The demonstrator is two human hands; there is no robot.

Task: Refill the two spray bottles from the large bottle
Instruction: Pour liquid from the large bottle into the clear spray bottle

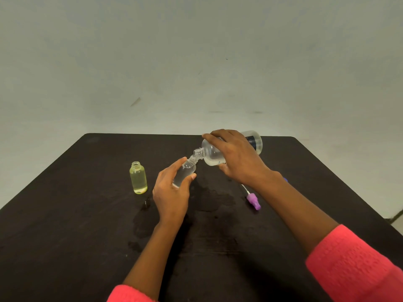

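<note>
Three bottles are in view: one large bottle (210, 152) and two small spray bottles, both with their tops off.

Your right hand (237, 158) holds the large bottle tipped on its side above the table (87, 214). The fingers curl over its shoulder and the thumb sits underneath. Its open neck points down and left, and liquid pools in the lower side.

Just below that neck, your left hand (172, 190) wraps fingers and thumb round the clear bottle (185, 171). It leans so the two mouths meet or nearly meet.

The yellow bottle (138, 178) stands upright, well left of the large bottle, nearly full and untouched.

One purple spray head (253, 200) lies below and to the right of the large bottle. A sliver of blue shows past your right wrist; what it is cannot be told.

Several wet patches (213, 199) darken the table beneath the large bottle.

The large bottle looks like thin plastic, probably light but uneven as the liquid shifts, and possibly slick if wet. Hold it round the wide body, not the neck. The small bottles look light and easy to tip, so grip them round the middle, below the threads.
</note>
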